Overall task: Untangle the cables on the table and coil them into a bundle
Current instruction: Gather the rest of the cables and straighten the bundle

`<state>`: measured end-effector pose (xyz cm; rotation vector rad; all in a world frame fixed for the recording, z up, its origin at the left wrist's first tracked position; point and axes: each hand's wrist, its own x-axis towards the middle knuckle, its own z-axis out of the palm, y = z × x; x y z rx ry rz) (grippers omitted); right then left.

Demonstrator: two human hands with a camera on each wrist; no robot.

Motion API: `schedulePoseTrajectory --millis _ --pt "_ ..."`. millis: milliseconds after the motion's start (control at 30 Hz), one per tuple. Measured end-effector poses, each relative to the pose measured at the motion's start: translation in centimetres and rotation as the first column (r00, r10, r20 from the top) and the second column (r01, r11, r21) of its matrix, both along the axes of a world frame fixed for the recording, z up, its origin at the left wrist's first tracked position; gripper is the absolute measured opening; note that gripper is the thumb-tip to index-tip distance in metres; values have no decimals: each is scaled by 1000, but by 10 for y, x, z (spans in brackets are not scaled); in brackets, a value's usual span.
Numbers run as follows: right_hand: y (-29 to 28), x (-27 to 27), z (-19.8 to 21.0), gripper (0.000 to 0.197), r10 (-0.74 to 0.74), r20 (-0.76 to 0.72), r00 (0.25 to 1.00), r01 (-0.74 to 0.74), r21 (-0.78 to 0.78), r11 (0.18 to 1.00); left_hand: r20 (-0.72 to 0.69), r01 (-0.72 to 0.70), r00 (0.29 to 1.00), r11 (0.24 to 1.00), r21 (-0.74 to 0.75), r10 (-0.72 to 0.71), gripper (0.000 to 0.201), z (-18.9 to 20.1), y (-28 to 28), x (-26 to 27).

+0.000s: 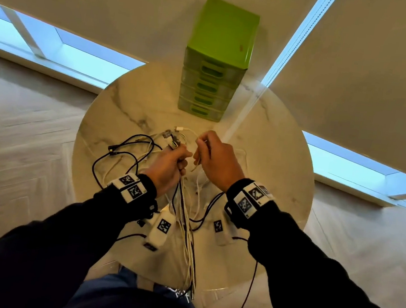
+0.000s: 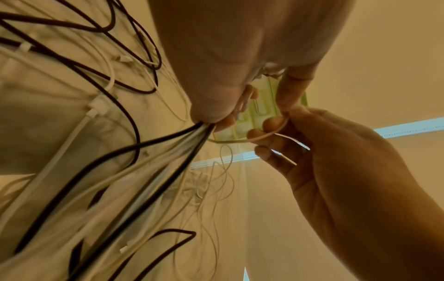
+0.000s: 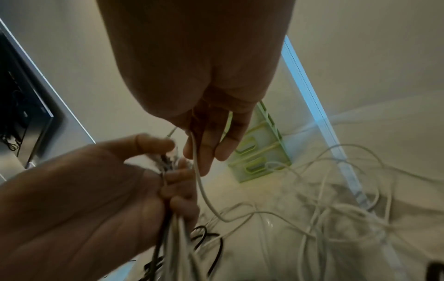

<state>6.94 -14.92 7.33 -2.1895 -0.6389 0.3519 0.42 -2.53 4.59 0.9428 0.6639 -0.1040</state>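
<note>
My left hand [image 1: 174,159] grips a bunch of black and white cables [image 1: 187,234] that hangs from its fist down past the table's near edge; their plug ends stick out above the fist [image 1: 173,137]. In the left wrist view the strands [image 2: 153,171] fan out below the closed fingers. My right hand [image 1: 212,155], just right of the left, pinches one thin white cable [image 3: 201,192], which runs down to a loose white tangle [image 3: 341,209] on the table. More black loops [image 1: 124,154] lie to the left.
The round marble table [image 1: 274,150] carries a green drawer tower [image 1: 217,60] at its far side. Two small white tagged blocks [image 1: 160,231] [image 1: 220,229] lie near the front edge. Wooden floor surrounds the table; blinds and windows lie behind.
</note>
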Motion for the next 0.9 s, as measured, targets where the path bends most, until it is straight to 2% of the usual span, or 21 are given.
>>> schedulePoseTrajectory --millis 200,300,433,600,700,800,900 --pt "4 -23 -10 14 -66 -13 998 66 -30 997 181 19 983 1000 -6 -18 15 1 -7 -6" --pt "9 -32 -8 18 -28 -37 999 26 -47 999 161 16 987 997 73 -28 23 2 -6 -10" --pt "9 -40 -7 21 -10 -82 997 5 -64 998 146 24 988 986 162 -48 21 0 -5 -11" --pt "-2 -50 -9 19 89 -109 990 -97 -72 993 96 -17 995 988 152 2 23 7 -4 -11" --pt "-15 -54 -17 25 129 -140 982 -138 -63 988 72 -81 995 989 125 72 28 17 0 -4" --pt "-36 -56 -33 34 156 -246 957 -183 -87 979 63 -98 994 974 205 87 24 31 12 6" --pt "-59 -47 -50 34 111 -239 965 -150 -150 977 158 -143 979 988 66 131 28 43 29 13"
